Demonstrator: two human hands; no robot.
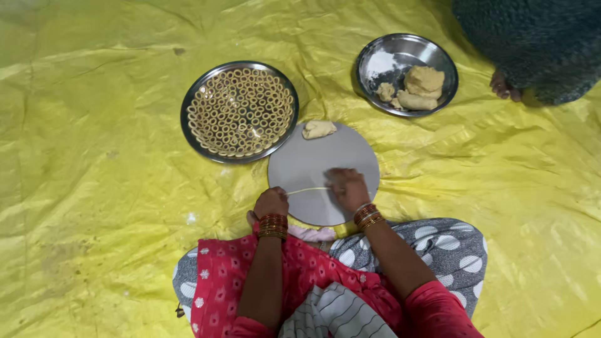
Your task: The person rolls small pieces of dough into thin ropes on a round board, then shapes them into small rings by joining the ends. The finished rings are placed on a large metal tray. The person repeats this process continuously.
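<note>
The right hand (346, 188) is pressing flat on a thin dough strand (307, 190) lying across the round grey rolling board (322, 159), while the left hand (270, 201) is pinching its near end, fingers apparently closed on it. Even, light palm pressure should be keeping the strand uniform; the spare dough lump (318, 129) is sitting at the board's far edge, beside the steel plate of dough rings (239, 111).

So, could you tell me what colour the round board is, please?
Plain grey, the round board; the head view shows it.
</note>
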